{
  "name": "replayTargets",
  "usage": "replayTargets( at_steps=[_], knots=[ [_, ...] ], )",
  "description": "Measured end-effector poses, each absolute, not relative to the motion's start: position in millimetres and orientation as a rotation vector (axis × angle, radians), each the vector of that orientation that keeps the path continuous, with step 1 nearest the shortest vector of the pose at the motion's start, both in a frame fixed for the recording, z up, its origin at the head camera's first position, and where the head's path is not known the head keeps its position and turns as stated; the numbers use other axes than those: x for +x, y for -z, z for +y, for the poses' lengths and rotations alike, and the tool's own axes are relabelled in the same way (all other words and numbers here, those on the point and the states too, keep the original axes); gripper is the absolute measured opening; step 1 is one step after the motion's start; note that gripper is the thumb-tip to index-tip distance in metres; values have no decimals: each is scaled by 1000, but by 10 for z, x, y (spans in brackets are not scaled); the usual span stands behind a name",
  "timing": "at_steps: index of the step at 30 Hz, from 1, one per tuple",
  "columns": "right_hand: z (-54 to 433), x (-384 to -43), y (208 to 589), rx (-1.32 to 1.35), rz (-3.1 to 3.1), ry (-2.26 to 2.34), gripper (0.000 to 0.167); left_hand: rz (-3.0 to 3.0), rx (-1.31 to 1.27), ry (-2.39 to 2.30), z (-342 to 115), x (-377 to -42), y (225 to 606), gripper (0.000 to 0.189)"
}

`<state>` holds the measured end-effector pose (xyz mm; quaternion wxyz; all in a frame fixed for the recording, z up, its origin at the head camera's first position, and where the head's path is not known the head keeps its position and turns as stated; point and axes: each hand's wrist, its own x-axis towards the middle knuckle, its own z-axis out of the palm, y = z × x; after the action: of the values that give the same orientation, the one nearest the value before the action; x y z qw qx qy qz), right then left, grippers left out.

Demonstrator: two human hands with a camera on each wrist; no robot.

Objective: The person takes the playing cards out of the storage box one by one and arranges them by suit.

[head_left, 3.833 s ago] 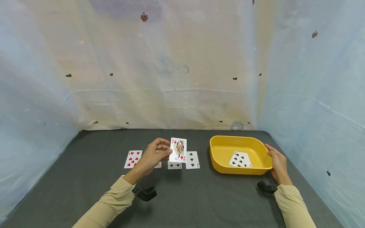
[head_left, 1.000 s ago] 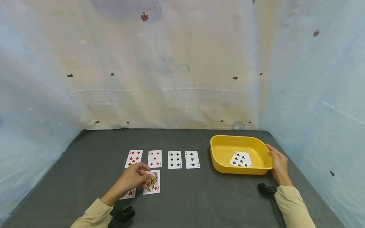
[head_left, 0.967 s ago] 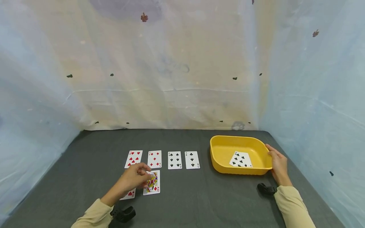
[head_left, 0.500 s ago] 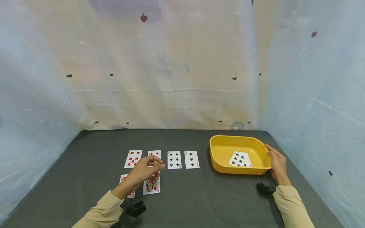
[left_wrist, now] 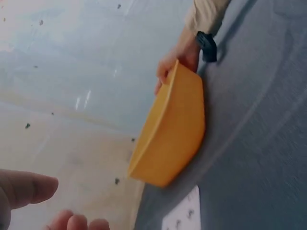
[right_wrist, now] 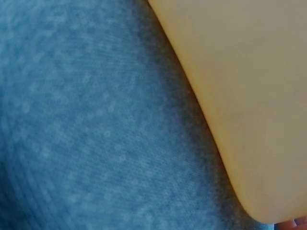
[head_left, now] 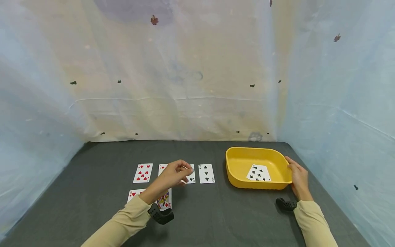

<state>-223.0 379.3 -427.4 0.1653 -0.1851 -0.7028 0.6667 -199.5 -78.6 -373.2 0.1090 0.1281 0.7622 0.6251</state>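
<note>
My left hand [head_left: 172, 176] hovers over the back row of playing cards, thumb and fingers apart with nothing between them, as the left wrist view also shows. It partly hides the six of spades [head_left: 192, 177] and a diamonds card [head_left: 162, 168]. Beside these lie a hearts card [head_left: 143, 173] and a three of clubs [head_left: 206, 173]. In front, under my left forearm, the queen of diamonds [head_left: 167, 198] and another hearts card [head_left: 133, 194] are partly covered. My right hand [head_left: 300, 180] grips the right end of a yellow tray [head_left: 232, 171], which holds a clubs card [head_left: 258, 172].
A dark grey cloth covers the table [head_left: 210, 219]. Pale fabric walls [head_left: 185, 116] stand behind it and at both sides. Each wrist wears a black band, the left one [head_left: 161, 215] hanging close over the front cards.
The queen of diamonds, earlier in my left hand, now lies in the front row below the diamonds card. My left hand has let go and moved right and away. The right hand keeps its grip.
</note>
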Motion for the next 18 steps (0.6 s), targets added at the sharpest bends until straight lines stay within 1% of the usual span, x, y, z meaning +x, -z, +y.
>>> replayTargets(
  at_steps=[9, 18],
  knots=[
    [3788, -2221, 4234, -502, -2015, -1927, 46, 2242, 477, -1794, -404, -2105, 3623, 32],
    [3795, -2226, 4251, -493, -2055, -1875, 46, 2247, 534, -1778, -33, -2214, 3497, 33]
  ],
)
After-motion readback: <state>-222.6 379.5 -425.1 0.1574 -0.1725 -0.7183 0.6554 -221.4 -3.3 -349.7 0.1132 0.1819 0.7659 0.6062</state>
